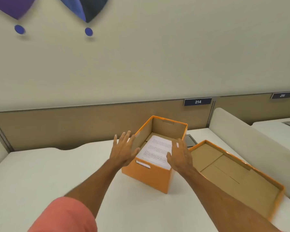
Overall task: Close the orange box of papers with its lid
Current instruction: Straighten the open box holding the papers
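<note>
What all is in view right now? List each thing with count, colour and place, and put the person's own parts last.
box: 1, orange outside and brown inside, open, mid-desk
papers: 1 stack, white with print, inside the box
lid: 1, orange rim and brown inside, lying upside down on the desk to the right of the box
desk: 1, white, under everything
divider panel: 1, tan, behind the desk
number plates: 2, dark blue, top of the panel at right; one reads 214, the other is blurred
wall shapes: several, purple and blue, upper left
left hand: 1, open, at the box's left wall
right hand: 1, open, over the box's right edge
sleeve: 1, coral, bottom left
</note>
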The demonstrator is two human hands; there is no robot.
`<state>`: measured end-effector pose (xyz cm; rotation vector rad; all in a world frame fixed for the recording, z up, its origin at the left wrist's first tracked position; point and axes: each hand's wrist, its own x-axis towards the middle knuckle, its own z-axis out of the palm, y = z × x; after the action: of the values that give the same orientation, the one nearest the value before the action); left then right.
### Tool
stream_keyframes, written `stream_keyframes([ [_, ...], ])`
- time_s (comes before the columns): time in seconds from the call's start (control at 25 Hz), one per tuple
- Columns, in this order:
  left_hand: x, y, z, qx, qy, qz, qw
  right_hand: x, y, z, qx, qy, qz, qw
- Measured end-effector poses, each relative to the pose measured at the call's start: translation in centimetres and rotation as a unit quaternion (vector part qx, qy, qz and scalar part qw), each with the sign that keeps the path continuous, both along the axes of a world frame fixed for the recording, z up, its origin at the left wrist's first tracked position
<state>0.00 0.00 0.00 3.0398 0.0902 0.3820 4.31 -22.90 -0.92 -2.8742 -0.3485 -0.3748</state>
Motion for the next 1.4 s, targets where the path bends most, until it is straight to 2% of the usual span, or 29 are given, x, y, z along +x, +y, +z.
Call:
stream_keyframes([
  [0.2,6.0,2.0,-0.6,0.010,0.039,-0.008,0.999,5.6,-0.4,-1.1,0.009,0.046,-0.040,0.998],
  [0.36,11.2,3.0,-2.3,0.012,0.077,-0.007,0.997,9.6,-0.5,-1.9,0.056,0.098,-0.074,0.991],
  [0.52,15.0,3.2,-3.9,-0.084,0.100,-0.010,0.991,12.6,-0.8,-3.0,0.122,0.169,-0.106,0.972],
  [0.68,17.6,2.9,-5.3,-0.202,0.181,-0.016,0.962,13.7,-0.3,-4.1,0.111,0.210,-0.127,0.963],
  [0.76,18.1,2.9,-5.5,-0.245,0.183,0.011,0.952,14.0,-0.1,-4.5,0.115,0.207,-0.131,0.963],
  [1.04,14.4,3.4,-4.8,-0.311,0.120,0.057,0.941,12.8,0.6,-4.0,0.109,0.188,-0.093,0.972],
  [1.4,2.0,4.3,-2.6,-0.269,0.034,0.177,0.946,5.5,3.3,-0.9,0.132,0.197,-0.016,0.971],
])
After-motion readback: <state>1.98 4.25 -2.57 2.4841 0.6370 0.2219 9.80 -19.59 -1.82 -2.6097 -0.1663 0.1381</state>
